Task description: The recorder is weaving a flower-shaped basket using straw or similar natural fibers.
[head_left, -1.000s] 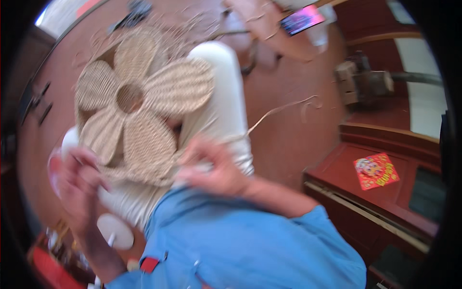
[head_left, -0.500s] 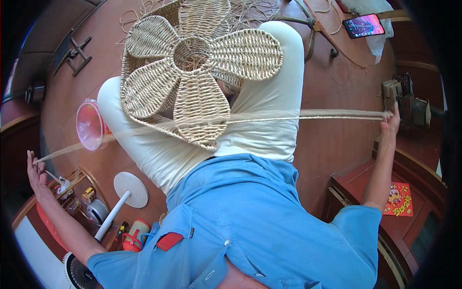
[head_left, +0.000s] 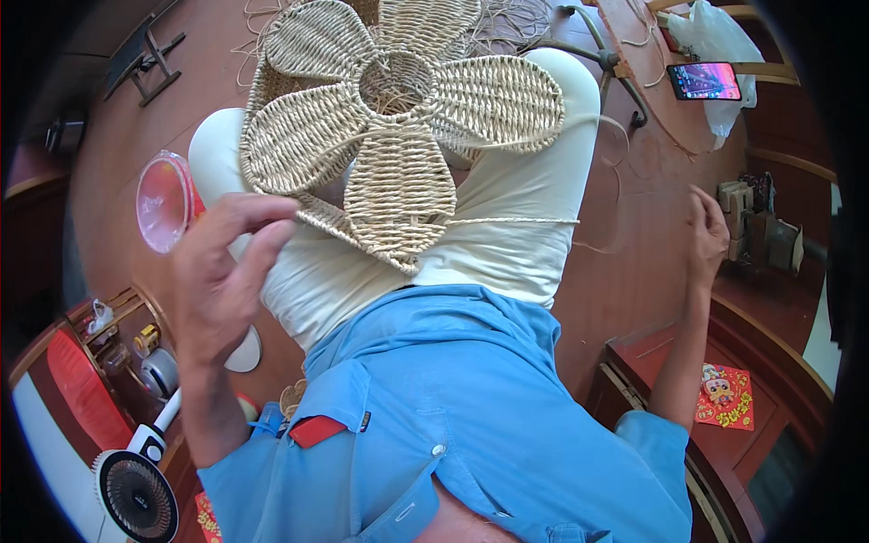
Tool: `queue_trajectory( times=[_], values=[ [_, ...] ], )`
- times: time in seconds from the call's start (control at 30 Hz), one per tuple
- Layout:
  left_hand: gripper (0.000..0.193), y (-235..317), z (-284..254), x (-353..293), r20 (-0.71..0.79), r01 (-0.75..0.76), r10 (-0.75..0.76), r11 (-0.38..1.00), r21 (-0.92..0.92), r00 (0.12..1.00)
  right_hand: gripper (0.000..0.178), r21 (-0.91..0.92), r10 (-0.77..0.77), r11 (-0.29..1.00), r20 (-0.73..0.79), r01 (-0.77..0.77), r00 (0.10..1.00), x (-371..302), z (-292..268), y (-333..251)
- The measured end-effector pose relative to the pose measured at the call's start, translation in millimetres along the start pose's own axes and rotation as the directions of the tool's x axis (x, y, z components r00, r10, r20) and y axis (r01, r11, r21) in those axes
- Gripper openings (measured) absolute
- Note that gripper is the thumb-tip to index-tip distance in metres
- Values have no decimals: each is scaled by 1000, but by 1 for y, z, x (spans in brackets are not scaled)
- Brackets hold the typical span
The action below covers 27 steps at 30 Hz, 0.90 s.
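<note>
A woven straw basket with flower-petal-shaped panels and a round central opening rests on my thighs. My left hand is raised beside its near left edge, fingers bent and the thumb apart from the index finger; it is slightly blurred, and I see nothing held in it. Out to the right, my right hand is in the air with loosely bent fingers and no cord visible in it. A straw cord runs from the near petal across my right thigh. Another thin strand loops blurred in the air above that thigh.
A pink plastic bowl-like container stands left of my knee. Tangled cord lies beyond the basket. A phone is at the far right beside a white plastic bag. A fan is at the lower left.
My left hand has swung inward from the far left to the basket's edge. My right hand has drawn back slightly. The cord stretched between both hands has gone slack and loose.
</note>
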<state>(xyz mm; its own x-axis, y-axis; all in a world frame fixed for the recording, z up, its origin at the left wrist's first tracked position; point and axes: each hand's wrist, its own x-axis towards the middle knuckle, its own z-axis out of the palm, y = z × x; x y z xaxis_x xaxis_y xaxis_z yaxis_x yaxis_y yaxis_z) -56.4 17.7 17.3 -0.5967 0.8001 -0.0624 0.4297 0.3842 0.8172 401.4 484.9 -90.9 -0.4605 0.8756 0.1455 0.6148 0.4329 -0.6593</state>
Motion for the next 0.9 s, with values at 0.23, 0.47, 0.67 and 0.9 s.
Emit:
queue_trajectory(
  times=[0.23,0.47,0.67,0.9],
  values=[
    [16,-18,54,-8,41,1,4,993,-120,999,26,334,-441,880,305,338,844,-106,158,-254],
    [18,-39,65,-20,42,115,-107,943,-313,993,13,277,-41,944,633,-178,773,-112,191,-244],
    [19,-47,69,-21,76,177,-160,861,-478,984,9,458,76,732,681,-505,728,-121,208,-247],
    [18,-40,72,-24,24,173,-188,836,-521,982,15,449,102,736,665,-506,740,-132,206,-249]
  ],
)
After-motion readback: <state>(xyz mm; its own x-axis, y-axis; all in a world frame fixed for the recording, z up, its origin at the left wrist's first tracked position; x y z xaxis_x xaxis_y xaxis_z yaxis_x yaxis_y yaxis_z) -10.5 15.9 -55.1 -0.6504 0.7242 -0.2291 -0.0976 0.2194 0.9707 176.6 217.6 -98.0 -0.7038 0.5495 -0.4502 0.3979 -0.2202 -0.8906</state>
